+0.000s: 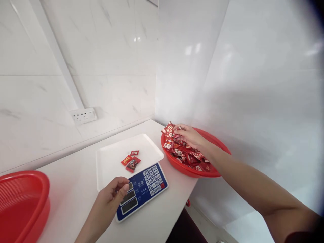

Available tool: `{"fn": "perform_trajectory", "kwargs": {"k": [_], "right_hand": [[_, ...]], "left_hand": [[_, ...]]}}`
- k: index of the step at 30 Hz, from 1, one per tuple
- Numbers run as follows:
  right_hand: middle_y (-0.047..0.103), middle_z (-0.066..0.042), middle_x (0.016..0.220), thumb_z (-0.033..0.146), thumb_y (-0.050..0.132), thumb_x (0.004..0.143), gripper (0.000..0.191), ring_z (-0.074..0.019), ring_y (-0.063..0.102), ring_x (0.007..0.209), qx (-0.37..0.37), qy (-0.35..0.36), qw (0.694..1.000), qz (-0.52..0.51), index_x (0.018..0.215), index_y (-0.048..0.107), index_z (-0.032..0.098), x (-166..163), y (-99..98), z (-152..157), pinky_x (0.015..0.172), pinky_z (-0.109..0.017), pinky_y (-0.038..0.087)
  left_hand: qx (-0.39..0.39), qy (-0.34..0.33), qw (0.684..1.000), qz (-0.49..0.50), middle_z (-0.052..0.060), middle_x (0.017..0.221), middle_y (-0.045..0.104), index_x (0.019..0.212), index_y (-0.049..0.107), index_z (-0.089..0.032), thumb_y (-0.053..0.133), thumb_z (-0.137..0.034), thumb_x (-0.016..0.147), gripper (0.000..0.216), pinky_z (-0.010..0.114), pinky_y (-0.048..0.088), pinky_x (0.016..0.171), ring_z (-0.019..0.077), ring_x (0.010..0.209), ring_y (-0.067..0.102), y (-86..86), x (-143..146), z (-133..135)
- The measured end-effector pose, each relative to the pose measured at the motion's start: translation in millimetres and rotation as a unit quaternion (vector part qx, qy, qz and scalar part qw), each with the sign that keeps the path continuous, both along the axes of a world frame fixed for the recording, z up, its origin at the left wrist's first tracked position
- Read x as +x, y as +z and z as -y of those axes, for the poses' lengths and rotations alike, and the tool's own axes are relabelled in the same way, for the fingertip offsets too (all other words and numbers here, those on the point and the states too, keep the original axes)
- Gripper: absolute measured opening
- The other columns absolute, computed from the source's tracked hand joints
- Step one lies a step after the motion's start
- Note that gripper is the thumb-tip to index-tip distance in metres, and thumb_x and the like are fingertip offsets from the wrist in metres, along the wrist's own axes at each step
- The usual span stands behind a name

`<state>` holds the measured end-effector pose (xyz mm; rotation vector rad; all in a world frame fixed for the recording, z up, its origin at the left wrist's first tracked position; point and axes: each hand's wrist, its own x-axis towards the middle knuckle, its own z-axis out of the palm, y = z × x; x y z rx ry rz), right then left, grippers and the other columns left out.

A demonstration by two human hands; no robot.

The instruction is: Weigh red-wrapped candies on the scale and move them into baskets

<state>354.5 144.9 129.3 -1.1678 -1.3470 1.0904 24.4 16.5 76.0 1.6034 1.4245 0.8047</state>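
Observation:
My right hand (pixel 188 135) pinches a red printed snack packet (pixel 168 135) above the left rim of a red plastic basin (pixel 216 138). Many similar small red packets (pixel 191 157) lie in that basin. My left hand (pixel 111 197) hovers over the display end of a blue and white digital scale (pixel 141 190). Its fingers are curled, thumb close to the index fingertip, and nothing shows between them. On the scale's white tray (pixel 107 168) three small wrapped packets (pixel 133 164) lie close together; one is darker.
Another red plastic tub (pixel 32 199) stands at the table's left end, cut off by the frame. A power socket (pixel 83 115) is on the tiled wall behind the white table (pixel 65 182). The basin sits at the right edge, against a glossy panel (pixel 243 101).

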Motion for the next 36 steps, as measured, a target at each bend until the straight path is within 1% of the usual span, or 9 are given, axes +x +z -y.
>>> {"fn": "perform_trajectory", "kwargs": {"k": [5,10,15,18,23,27,30,33,36], "right_hand": [[0.058,0.006,0.069,0.022,0.070,0.062,0.021,-0.0088,0.054,0.062,-0.034,0.090,0.985,-0.143,0.076,0.054,0.020,-56.8,18.2,14.9,0.067,-0.028,0.047],[0.061,0.005,0.068,0.021,0.072,0.059,0.023,-0.0094,0.056,0.063,-0.106,0.170,0.959,-0.202,0.075,0.055,0.021,-109.0,9.8,33.5,0.066,-0.028,0.047],[0.063,0.004,0.073,0.022,0.071,0.061,0.025,-0.0096,0.055,0.063,-0.141,0.220,0.945,-0.195,0.084,0.062,0.023,-140.8,-12.4,39.9,0.066,-0.028,0.047],[0.065,0.002,0.076,0.019,0.069,0.063,0.027,-0.0100,0.055,0.063,-0.149,0.211,0.946,-0.194,0.090,0.065,0.021,-149.0,-22.1,34.4,0.067,-0.028,0.048],[0.065,-0.003,0.083,0.012,0.063,0.066,0.026,-0.0103,0.055,0.063,-0.180,0.143,0.958,-0.170,0.091,0.066,0.018,-149.8,-32.8,19.2,0.061,-0.025,0.049],[0.063,-0.005,0.097,0.012,0.064,0.068,0.024,-0.0101,0.057,0.065,-0.158,0.097,0.972,-0.144,0.090,0.064,0.020,-140.1,-40.8,7.2,0.066,-0.027,0.052],[0.062,-0.003,0.088,0.019,0.063,0.072,0.023,-0.0109,0.059,0.066,-0.133,0.084,0.980,-0.121,0.095,0.060,0.021,-132.2,-46.3,0.0,0.071,-0.030,0.053],[0.061,-0.004,0.089,0.027,0.060,0.077,0.028,-0.0140,0.062,0.079,-0.116,0.076,0.985,-0.100,0.104,0.057,0.022,-128.6,-49.6,-4.3,0.078,-0.031,0.052],[0.058,-0.008,0.115,0.034,0.058,0.080,0.041,-0.0197,0.056,0.109,-0.096,0.071,0.991,-0.060,0.119,0.051,0.025,-129.4,-49.6,-5.2,0.091,-0.034,0.047]], "left_hand": [[0.006,-0.005,0.996,0.089,0.004,0.095,0.062,0.104,0.057,-0.023,0.048,-0.051,0.082,0.037,0.028,0.050,0.073,0.0178,0.090,0.058,-0.4,4.0,4.1],[-0.011,0.007,0.975,0.221,0.009,0.128,0.051,0.129,0.040,-0.026,0.055,-0.049,0.080,0.057,0.032,0.052,0.081,0.0215,0.110,0.055,-3.4,14.3,6.1],[-0.026,0.072,0.954,0.289,0.008,0.106,0.065,0.128,0.046,-0.020,0.063,-0.050,0.074,0.064,0.033,0.054,0.077,0.0189,0.091,0.062,-4.1,23.5,5.1],[-0.025,0.095,0.954,0.284,0.006,0.100,0.068,0.123,0.052,-0.018,0.065,-0.048,0.071,0.061,0.030,0.054,0.072,0.0173,0.082,0.064,-2.5,22.8,3.7],[-0.027,0.129,0.954,0.270,0.001,0.078,0.067,0.128,0.046,-0.018,0.064,-0.044,0.072,0.064,0.031,0.055,0.071,0.0149,0.071,0.064,0.3,12.8,1.2],[-0.003,0.164,0.952,0.257,0.003,0.085,0.068,0.111,0.057,-0.017,0.062,-0.048,0.071,0.050,0.031,0.055,0.071,0.0146,0.072,0.064,2.5,-0.3,-3.1],[0.015,0.194,0.945,0.261,0.005,0.090,0.068,0.109,0.057,-0.016,0.062,-0.049,0.071,0.049,0.035,0.055,0.076,0.0152,0.074,0.065,3.0,-9.7,-7.5],[0.022,0.210,0.942,0.260,0.006,0.091,0.067,0.112,0.055,-0.015,0.061,-0.049,0.073,0.052,0.036,0.054,0.080,0.0158,0.078,0.065,1.5,-15.3,-11.2],[0.024,0.195,0.957,0.213,0.007,0.097,0.066,0.120,0.052,-0.017,0.058,-0.048,0.075,0.055,0.034,0.054,0.076,0.0168,0.083,0.064,-2.0,-17.1,-12.5]]}}
